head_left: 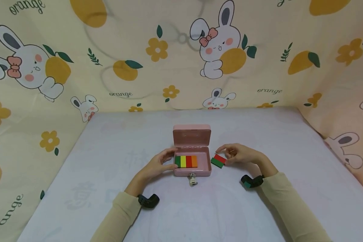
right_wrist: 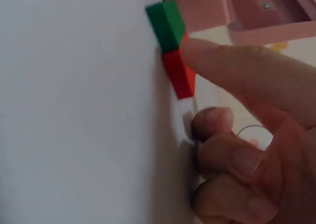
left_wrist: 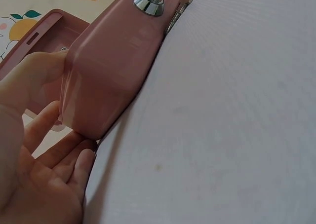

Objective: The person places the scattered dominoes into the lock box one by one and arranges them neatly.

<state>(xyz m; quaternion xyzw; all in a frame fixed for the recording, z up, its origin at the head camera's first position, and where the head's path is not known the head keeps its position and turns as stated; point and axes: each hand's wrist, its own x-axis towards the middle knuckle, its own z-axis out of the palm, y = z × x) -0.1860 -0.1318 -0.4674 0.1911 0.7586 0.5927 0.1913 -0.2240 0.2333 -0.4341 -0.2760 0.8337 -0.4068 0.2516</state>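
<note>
A pink metal cash box (head_left: 204, 162) stands with its lid raised. My left hand (head_left: 157, 165) holds its left side, with the thumb at the front corner and the fingers further back along the wall. Inside, a row of coloured blocks (head_left: 189, 161) in green, yellow, red and orange lies towards the left. Just right of the box, my right hand (head_left: 239, 154) pinches a red block (head_left: 220, 158) between thumb and index finger. A green block (head_left: 217, 163) lies flush along its near side. In the right wrist view the thumb (right_wrist: 202, 51) touches the red block; the index fingertip is hidden.
A lock with a key (head_left: 192, 179) juts from the front of the box. White cloth (head_left: 181, 211) covers the table. Behind and at both sides hangs a yellow cloth (head_left: 178, 67) printed with rabbits and oranges. Each wrist wears a black camera (head_left: 149, 201).
</note>
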